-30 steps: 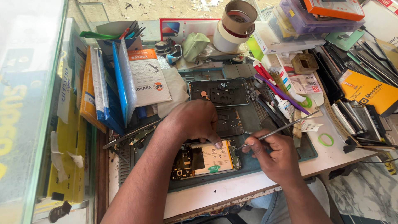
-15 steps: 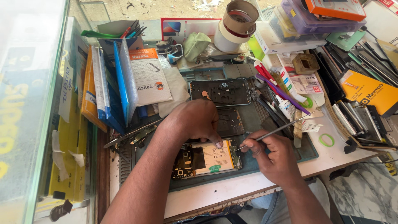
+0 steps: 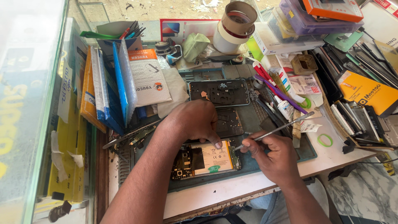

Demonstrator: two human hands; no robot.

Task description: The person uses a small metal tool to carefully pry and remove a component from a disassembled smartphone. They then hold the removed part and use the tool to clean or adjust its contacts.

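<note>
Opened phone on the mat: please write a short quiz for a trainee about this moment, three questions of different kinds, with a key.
1. True or false: the left hand presses on the opened phone.
2. What does the right hand hold? A) metal tool B) green band C) tape roll
3. Fill in: the opened phone lies on the green ____.

Key:
1. True; its fingertips rest on the phone's upper edge.
2. A, the metal tool; its tip points toward the phone.
3. work mat.

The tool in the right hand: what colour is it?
Silvery metal tool, thin and straight, seen in the head view.
</note>
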